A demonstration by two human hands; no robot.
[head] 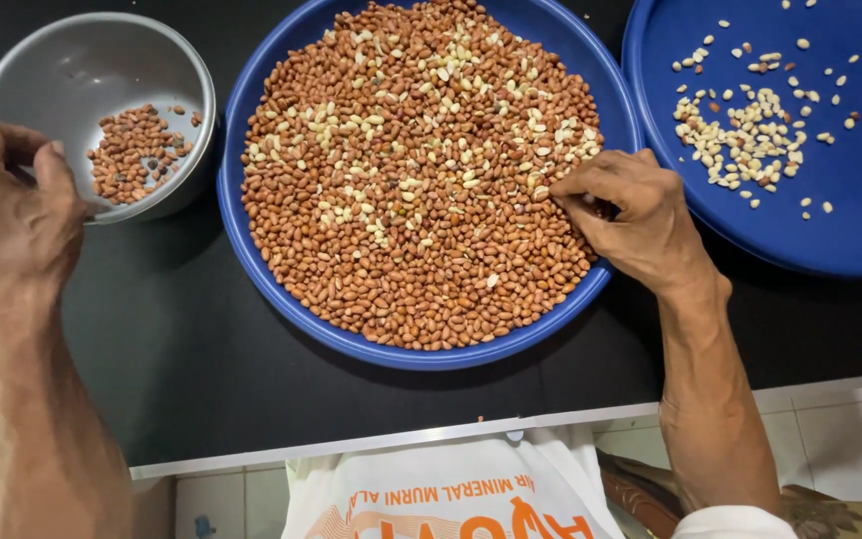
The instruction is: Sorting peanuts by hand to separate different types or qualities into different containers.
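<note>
Black countertop [212, 369] runs under everything, with a pale edge and white tiles nearest you at 6 o'clock, where a white printed cloth [441, 489] also shows. Your left hand [7, 215] sits at 9 o'clock, fingers curled over the near rim of the grey metal bowl [152, 60], which holds a small heap of red-skinned peanuts [132, 150]; whether the fingers actually clamp the rim, you cannot tell. Your right hand [631, 215] is at 3 o'clock, fingertips pinched together on pale kernels at the right edge of the big blue tray [281, 309], which is full of mixed peanuts [411, 180]. Farther off at 2 o'clock, a second blue tray [850, 200] carries scattered skinless peanuts [740, 135].
</note>
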